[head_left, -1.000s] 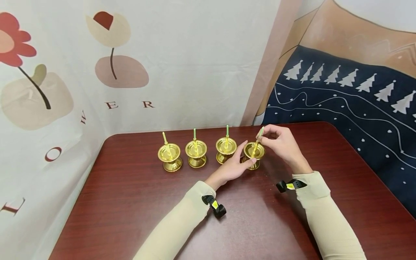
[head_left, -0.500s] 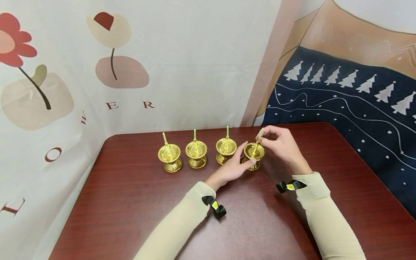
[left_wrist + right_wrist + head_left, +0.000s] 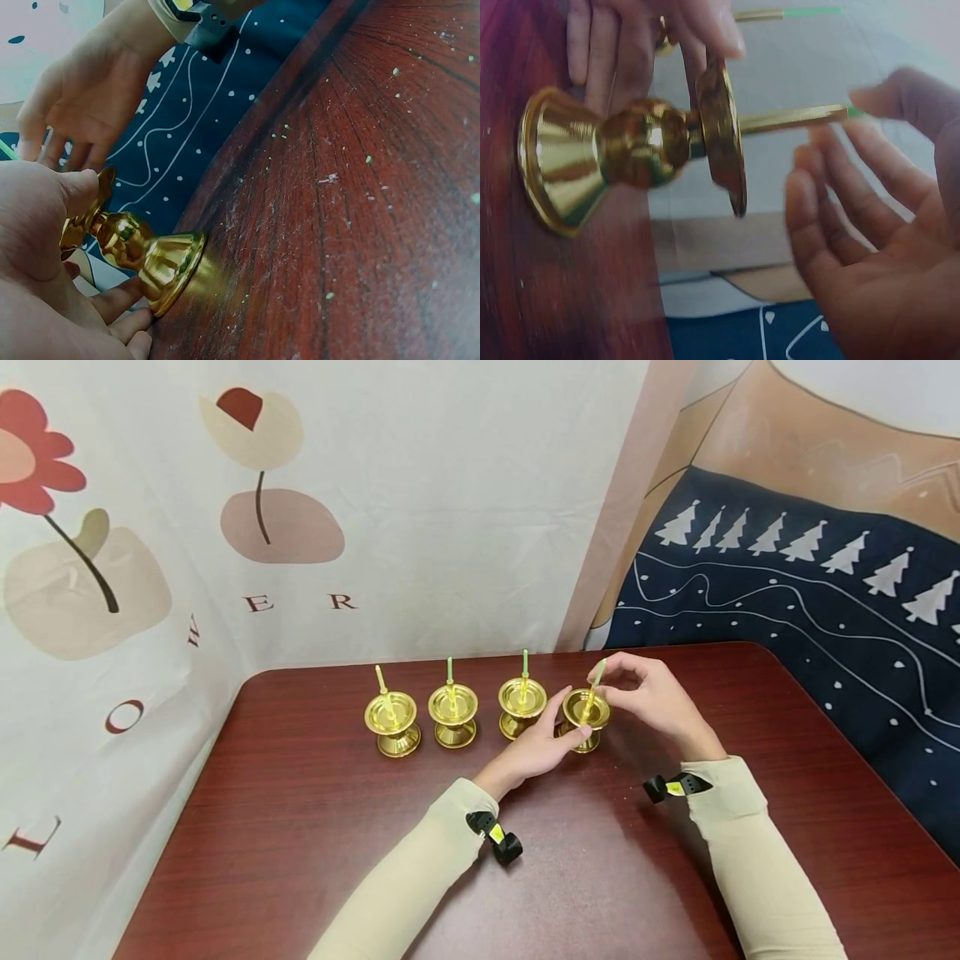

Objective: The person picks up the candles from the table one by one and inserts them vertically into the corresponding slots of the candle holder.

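My left hand [image 3: 534, 748] grips the rightmost brass candle holder [image 3: 649, 142], thumb over its dish rim and fingers behind. The holder stands upright on the dark red table [image 3: 360, 835]. From its narrow gold stem rises a thin green candle [image 3: 599, 672], leaning slightly right in the head view. My right hand [image 3: 658, 700] is at this candle, with fingers loosely spread around it and the thumb close by. In the right wrist view the thumb hides most of the green part.
Three similar brass holders stand in a row to the left: the far left one [image 3: 390, 714] with a pale candle, the second [image 3: 453, 706] and third [image 3: 522, 698] with green candles. Small crumbs [image 3: 368, 160] dot the table. Printed cloth [image 3: 450, 527] hangs behind it.
My right hand has loosened around the green candle and shifted slightly right, so more of the candle shows. My left hand stays on the holder.
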Motion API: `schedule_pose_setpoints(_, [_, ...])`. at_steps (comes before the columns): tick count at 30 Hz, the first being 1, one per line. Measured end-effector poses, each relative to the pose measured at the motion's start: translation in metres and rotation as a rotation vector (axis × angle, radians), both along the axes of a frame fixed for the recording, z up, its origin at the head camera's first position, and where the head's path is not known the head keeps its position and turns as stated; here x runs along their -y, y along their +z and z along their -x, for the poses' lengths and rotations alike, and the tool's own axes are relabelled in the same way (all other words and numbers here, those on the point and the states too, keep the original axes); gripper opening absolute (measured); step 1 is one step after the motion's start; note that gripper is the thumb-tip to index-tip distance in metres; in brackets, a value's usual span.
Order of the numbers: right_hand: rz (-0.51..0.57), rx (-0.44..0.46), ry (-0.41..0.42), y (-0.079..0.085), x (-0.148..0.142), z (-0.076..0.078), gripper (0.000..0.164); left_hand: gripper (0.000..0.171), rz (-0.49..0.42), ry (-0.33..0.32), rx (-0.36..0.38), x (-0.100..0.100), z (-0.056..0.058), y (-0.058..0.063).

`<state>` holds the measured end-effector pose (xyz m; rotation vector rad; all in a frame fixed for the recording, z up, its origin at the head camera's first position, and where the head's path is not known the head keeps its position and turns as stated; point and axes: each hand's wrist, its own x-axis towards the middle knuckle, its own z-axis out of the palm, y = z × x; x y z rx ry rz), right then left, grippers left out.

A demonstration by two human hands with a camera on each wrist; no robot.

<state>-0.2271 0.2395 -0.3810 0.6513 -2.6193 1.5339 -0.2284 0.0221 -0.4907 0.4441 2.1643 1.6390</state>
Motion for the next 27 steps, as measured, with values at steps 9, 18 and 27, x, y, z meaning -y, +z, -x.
schedule_pose_setpoints(9, [-0.16,0.121,0.219,-0.019,-0.013,0.009,0.068,0.081,0.05,-0.009,0.001,0.006,-0.02,0.035])
schedule_pose_setpoints(18, [-0.176,0.135,0.245,-0.024,-0.014,0.013,0.069,0.089,0.101,-0.058,0.016,0.012,-0.023,0.039])
schedule_pose_setpoints(27, [-0.19,0.125,0.157,-0.026,-0.014,0.016,0.071,0.08,0.206,-0.193,-0.074,0.035,-0.048,0.062])
